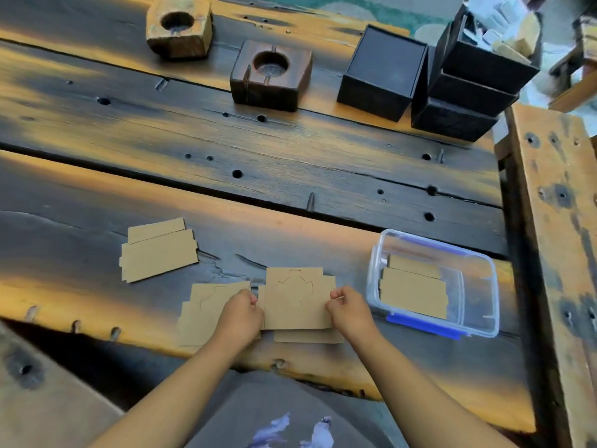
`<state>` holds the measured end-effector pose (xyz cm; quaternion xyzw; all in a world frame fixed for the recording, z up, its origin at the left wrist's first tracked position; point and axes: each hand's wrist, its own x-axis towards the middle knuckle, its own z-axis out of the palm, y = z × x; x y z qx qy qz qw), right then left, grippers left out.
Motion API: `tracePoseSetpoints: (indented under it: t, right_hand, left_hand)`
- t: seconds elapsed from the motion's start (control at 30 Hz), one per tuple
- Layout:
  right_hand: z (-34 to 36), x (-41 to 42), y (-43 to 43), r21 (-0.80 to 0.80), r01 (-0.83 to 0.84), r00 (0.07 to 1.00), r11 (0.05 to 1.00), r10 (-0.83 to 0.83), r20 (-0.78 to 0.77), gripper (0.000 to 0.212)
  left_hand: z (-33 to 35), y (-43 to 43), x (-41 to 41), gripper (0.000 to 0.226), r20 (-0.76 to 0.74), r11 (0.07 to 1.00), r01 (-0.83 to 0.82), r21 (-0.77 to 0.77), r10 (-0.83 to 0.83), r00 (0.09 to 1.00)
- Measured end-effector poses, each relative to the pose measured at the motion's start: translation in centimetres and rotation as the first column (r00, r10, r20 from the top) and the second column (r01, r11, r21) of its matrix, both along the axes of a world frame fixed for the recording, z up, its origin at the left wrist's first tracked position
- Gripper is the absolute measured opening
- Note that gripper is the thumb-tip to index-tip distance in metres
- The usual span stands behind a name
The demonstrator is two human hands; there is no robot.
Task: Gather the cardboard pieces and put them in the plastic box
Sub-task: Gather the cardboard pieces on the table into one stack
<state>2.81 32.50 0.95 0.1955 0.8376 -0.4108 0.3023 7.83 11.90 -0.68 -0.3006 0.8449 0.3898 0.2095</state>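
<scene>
Charred, dark-stained wooden planks with yellow worn patches make up the table point(290, 163); bolt holes and cracks run along the boards. Left hand point(240, 313) and right hand point(350, 310) each pinch one side edge of a tan cardboard piece point(295, 300), fingers closed narrow on it, the piece held flat just over the near plank. Under the left hand lies another cardboard stack point(202, 313); a further sheet point(307, 336) shows beneath the held piece. Far to the left of the left hand, beyond it, a third cardboard pile point(158, 250) rests on the table. Just right of the right hand sits the clear plastic box point(478, 324), blue clips, lid off, with cardboard point(413, 294) already inside. Well beyond both hands: two wooden blocks point(271, 76) with round recesses, and black boxes point(384, 72), some stacked. A raw timber beam point(555, 221) borders the table on the right; room beyond is blurred
</scene>
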Motion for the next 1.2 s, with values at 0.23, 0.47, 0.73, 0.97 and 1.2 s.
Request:
tracePoseSetpoints:
  t: [0.23, 0.47, 0.73, 0.97, 1.2]
  right_hand:
    - [-0.5, 1.6, 2.5, 0.029, 0.004, 0.999, 1.0, -0.005, 0.043, 0.014]
    - [-0.8, 1.4, 3.0, 0.05, 0.012, 1.0, 0.999, -0.013, 0.019, 0.023]
    - [-1.7, 1.5, 3.4, 0.092, -0.008, 1.0, 0.996, 0.006, 0.013, 0.012]
    - [-2.2, 1.7, 3.5, 0.095, -0.025, 0.999, 0.995, 0.021, 0.047, 0.019]
    - [-2.5, 1.9, 3.8, 0.106, -0.004, 1.0, 0.994, 0.002, 0.024, 0.022]
  left_hand:
    - [-0.4, 2.4, 0.8, 0.021, -0.01, 0.999, 0.005, 0.054, -0.005, 1.0]
    - [-0.5, 2.9, 0.4, 0.015, 0.005, 0.992, 0.091, 0.087, -0.091, 0.996]
    - [-1.3, 3.3, 0.7, 0.012, 0.065, 0.985, 0.127, 0.114, -0.135, 0.989]
    - [-1.1, 3.0, 0.5, 0.013, 0.082, 0.979, 0.142, 0.145, -0.155, 0.985]
    - [-1.0, 3.0, 0.4, 0.037, 0.051, 0.994, 0.086, 0.067, -0.089, 0.995]
